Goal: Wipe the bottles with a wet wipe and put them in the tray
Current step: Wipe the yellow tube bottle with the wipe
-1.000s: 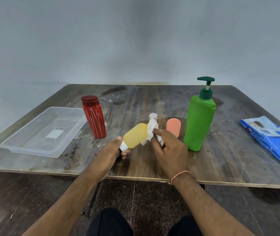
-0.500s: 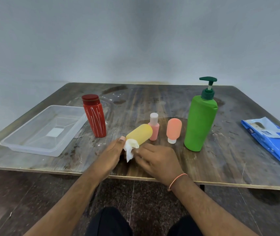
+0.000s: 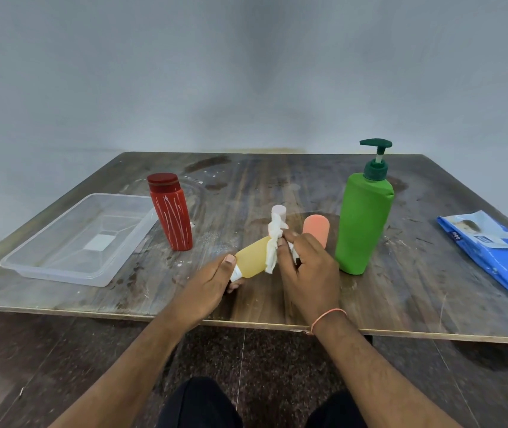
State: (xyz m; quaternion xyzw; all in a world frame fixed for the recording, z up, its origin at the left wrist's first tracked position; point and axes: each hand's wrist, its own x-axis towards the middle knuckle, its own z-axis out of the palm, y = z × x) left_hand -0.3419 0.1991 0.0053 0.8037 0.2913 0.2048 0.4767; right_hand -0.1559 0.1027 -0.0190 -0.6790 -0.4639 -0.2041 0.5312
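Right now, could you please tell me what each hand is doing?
Left hand: holding the yellow bottle by its cap end.
Right hand: holding the wet wipe against the bottle.

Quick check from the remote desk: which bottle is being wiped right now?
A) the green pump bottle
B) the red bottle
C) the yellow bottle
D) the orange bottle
C: the left hand holds the yellow bottle by its cap end, tilted above the table, while the right hand presses the white wet wipe against it.
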